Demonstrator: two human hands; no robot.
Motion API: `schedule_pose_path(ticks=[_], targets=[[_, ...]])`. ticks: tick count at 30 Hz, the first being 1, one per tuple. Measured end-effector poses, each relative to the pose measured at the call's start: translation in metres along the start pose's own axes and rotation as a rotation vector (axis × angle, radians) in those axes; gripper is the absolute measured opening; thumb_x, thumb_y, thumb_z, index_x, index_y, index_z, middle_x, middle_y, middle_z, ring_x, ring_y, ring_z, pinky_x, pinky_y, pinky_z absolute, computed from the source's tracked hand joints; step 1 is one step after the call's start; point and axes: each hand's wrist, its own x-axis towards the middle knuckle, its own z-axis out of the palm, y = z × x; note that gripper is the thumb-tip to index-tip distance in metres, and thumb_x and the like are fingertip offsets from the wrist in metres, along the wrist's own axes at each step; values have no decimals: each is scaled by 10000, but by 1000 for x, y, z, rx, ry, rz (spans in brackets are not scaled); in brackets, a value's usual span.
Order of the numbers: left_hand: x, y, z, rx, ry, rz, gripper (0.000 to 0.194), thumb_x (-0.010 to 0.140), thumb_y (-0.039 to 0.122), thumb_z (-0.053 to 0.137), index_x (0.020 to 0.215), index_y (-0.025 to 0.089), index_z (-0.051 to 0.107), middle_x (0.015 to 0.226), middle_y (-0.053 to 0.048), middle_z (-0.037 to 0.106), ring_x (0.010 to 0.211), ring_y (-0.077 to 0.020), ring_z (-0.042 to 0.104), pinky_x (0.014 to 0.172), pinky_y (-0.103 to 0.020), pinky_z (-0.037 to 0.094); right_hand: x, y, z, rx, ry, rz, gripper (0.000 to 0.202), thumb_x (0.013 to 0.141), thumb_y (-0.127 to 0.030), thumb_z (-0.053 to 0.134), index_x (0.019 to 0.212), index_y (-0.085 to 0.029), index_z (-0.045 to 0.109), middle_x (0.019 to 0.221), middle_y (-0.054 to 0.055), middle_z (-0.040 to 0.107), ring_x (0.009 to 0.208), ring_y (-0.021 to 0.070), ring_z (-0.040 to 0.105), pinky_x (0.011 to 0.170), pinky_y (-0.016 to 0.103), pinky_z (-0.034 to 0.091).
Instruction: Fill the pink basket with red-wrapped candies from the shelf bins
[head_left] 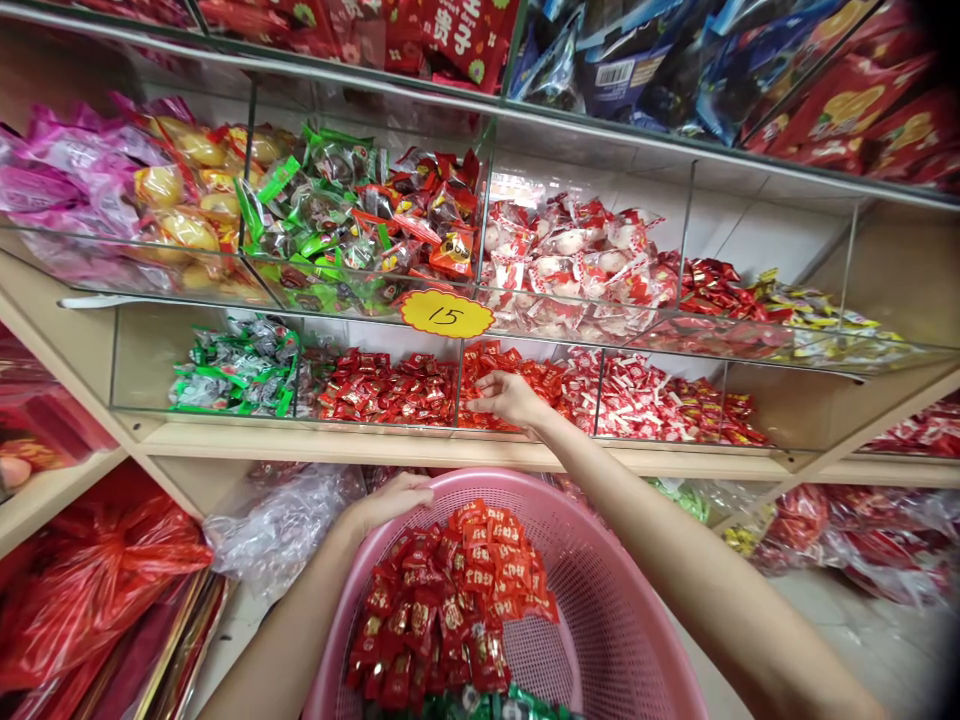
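Observation:
My left hand (397, 498) is closed over the far left rim of a pink plastic basket (637, 600). Inside the basket lie dark red wrapped candies (420, 620), orange-red wrapped candies (502, 555) and a strip of green wrapped ones (517, 705) at the near edge. Beyond the basket, my right hand (514, 400) reaches into a lower shelf compartment, just over its orange-red candies (491, 358). Its fingers are bent a little and apart, and I see nothing held in them.
Clear dividers part the lower shelf, with green-wrapped candies (240, 365) at left and red-and-white candies (626, 390) at right. A yellow price tag (447, 315) marked 15 hangs above. Plastic bags (285, 520) lie under the wooden shelf edge (225, 440).

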Motion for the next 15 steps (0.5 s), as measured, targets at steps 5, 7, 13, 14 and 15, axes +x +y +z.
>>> schedule_pose_path(ticks=[5,7,13,14,15], targets=[[-1,3,0,13,14,-10,288,660,285,439,819,152,639,837,-1,624,815,-197,507,726,-256,350,-54,4,-27,-251,-44,-281,321,673,-233,577,967,-161,473,859,14,545,576,72,472,537,208,394],[-1,3,1,11,13,-18,298,658,284,437,836,155,639,828,3,625,816,-196,507,727,-254,352,-81,13,-28,-394,-220,-280,262,734,-217,488,992,-172,463,815,8,556,595,90,482,550,219,396],[0,3,2,6,12,-25,305,658,308,443,846,153,628,831,5,628,813,-198,509,707,-250,363,-119,49,-8,-617,-345,-292,249,706,-117,476,938,-197,517,889,43,584,797,161,508,713,277,392],[-1,4,2,7,14,-21,297,660,310,447,835,152,629,829,3,628,806,-198,512,709,-251,363,-119,52,-6,-653,-352,-300,253,712,-102,458,937,-201,516,898,44,586,808,162,507,726,279,389],[-1,4,2,7,14,-18,291,663,311,448,826,152,630,826,1,628,799,-198,515,711,-253,363,-118,54,-4,-678,-355,-306,256,716,-87,442,932,-202,516,898,43,588,809,162,509,731,279,388]])
